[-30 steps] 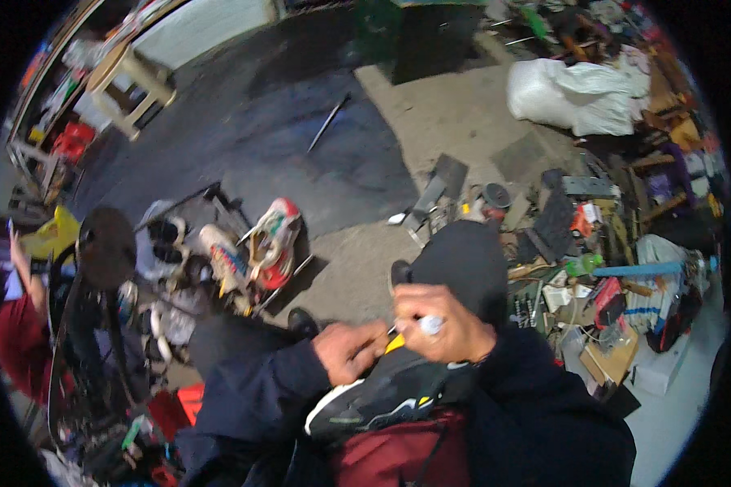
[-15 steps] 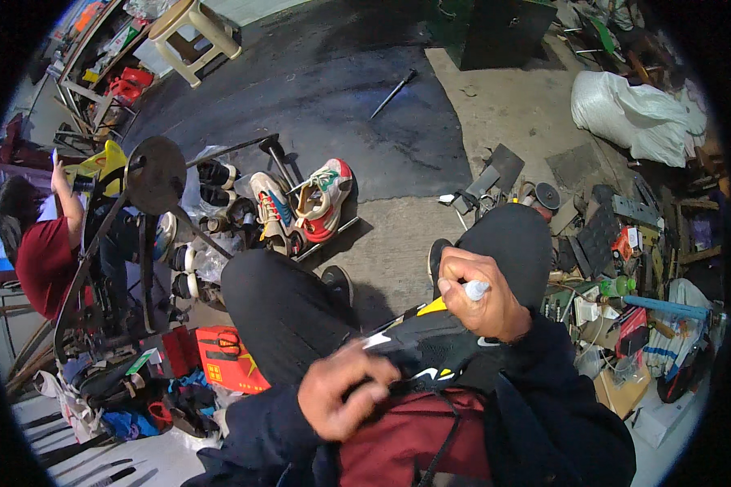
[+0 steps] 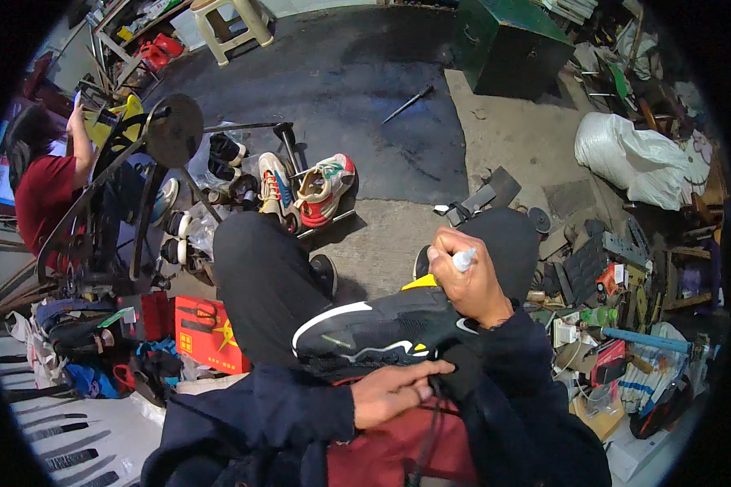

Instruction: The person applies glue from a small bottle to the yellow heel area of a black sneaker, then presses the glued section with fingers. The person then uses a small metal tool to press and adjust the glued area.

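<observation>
Centrally, black shoe [image 3: 361,329]: lies across the lap, between dark trousers [image 3: 256,272] and maroon cloth [image 3: 398,454], toe to the left, with a white sole edge along the far left and white and yellow trim on the near flank.
Right hand [image 3: 471,280]: closes firmly around a small tool [image 3: 464,259], just over the far right part of the shoe.
Small tool: shows a whitish end above the fist and a yellow part below, right by the far edge of the shoe; cannot tell about contact.
Left hand [image 3: 391,395]: lies along the near side of the shoe, above the maroon cloth, index finger stretched to the right, other fingers partly bent; cannot tell of any pinch at the fingertips.
Dark cord [image 3: 428,442]: hangs over the maroon cloth, near the left fingertips.
Multicoloured sneakers [image 3: 325,192]: rest side by side beyond the trousers, to the left.
Round-topped metal stand [image 3: 175,131]: rises to the left of the sneakers.
Other person [image 3: 53,195]: appears at far left in a maroon top, one arm raised.
Orange-red bag [image 3: 211,345]: lies at left, just beside the trousers.
Thin rod [image 3: 408,104]: lies on a dark mat [image 3: 341,122], far off.
Green chest [image 3: 516,53]: stands far, to the right of the rod.
White sack [image 3: 625,162]: slumps at far right.
Blue tube [image 3: 646,341]: lies at right, amid clutter.
</observation>
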`<state>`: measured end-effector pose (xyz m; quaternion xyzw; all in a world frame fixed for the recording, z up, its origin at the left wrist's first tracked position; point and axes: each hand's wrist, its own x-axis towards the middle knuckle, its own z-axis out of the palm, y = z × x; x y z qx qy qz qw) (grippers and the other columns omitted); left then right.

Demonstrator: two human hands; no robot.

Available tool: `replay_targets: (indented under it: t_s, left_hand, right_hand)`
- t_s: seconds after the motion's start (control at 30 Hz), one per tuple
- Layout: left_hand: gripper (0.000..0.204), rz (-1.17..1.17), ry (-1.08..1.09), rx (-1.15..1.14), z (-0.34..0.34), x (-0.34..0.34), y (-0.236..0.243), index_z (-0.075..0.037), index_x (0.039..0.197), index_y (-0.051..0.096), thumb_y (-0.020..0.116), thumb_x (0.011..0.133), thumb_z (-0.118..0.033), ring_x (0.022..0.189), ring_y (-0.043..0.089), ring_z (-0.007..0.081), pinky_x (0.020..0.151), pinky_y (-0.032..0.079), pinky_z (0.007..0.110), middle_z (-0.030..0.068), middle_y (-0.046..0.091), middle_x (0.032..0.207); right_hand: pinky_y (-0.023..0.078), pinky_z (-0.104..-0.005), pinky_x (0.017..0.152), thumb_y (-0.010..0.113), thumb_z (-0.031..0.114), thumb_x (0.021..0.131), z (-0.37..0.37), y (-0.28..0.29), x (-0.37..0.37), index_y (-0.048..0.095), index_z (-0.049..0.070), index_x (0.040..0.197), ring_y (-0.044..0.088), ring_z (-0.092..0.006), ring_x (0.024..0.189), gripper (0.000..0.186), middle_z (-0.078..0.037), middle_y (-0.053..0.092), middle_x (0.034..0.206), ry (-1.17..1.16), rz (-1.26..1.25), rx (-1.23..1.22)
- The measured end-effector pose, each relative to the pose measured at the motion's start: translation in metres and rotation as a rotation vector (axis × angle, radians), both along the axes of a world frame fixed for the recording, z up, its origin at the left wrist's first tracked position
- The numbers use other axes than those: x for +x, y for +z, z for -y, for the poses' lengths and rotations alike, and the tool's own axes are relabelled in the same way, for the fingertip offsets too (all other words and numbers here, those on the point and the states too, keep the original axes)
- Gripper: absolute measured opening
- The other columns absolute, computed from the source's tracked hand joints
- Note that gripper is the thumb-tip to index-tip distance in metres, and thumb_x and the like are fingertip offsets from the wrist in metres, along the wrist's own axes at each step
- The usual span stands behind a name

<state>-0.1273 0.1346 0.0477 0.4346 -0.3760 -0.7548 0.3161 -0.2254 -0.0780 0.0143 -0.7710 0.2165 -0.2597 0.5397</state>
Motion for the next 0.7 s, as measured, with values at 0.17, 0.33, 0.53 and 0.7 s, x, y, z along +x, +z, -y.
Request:
replay_targets:
  t_s: [0.17, 0.33, 0.53, 0.7]
  left_hand:
    - [0.062, 0.493, 0.122, -0.264, -0.012, -0.013, 0.017, -0.002, 0.159, 0.04, 0.054, 0.105, -0.028, 0.101, 0.061, 0.0365, 0.094, 0.048, 0.044, 0.0195, 0.066, 0.102]
    - [0.067, 0.815, 0.163, -0.437, -0.014, -0.024, 0.03, 0.005, 0.151, 0.046, 0.059, 0.102, -0.039, 0.118, 0.054, 0.0475, 0.106, 0.042, 0.051, 0.0314, 0.054, 0.136]
    - [0.068, 0.821, 0.175, -0.489, -0.012, -0.032, 0.028, 0.006, 0.149, 0.047, 0.062, 0.102, -0.04, 0.128, 0.051, 0.0499, 0.11, 0.04, 0.052, 0.0323, 0.051, 0.144]
    - [0.067, 1.085, 0.291, -0.696, 0.008, -0.021, 0.026, 0.006, 0.137, 0.057, 0.069, 0.096, -0.045, 0.123, 0.054, 0.0481, 0.104, 0.044, 0.051, 0.0299, 0.059, 0.134]
  right_hand:
    - [0.037, -0.0377, 0.06, 0.063, 0.011, 0.095, 0.001, -0.002, -0.003, 0.045, -0.002, 0.076, 0.04, -0.0211, 0.063, 0.029, -0.014, 0.043, 0.071, -0.039, -0.035, 0.039]
    - [0.038, -0.0374, 0.06, 0.062, 0.01, 0.097, -0.001, -0.004, -0.006, 0.045, -0.001, 0.076, 0.04, -0.0206, 0.063, 0.029, -0.012, 0.044, 0.071, -0.06, 0.052, 0.03]
    - [0.038, -0.0361, 0.06, 0.061, 0.008, 0.097, -0.005, -0.005, -0.017, 0.046, -0.001, 0.075, 0.042, -0.0185, 0.062, 0.028, -0.01, 0.045, 0.07, -0.109, 0.142, 0.026]
    - [0.038, -0.0342, 0.059, 0.059, 0.007, 0.097, -0.008, -0.003, -0.036, 0.049, -0.001, 0.073, 0.047, -0.0163, 0.062, 0.027, -0.008, 0.049, 0.07, -0.228, 0.224, 0.084]
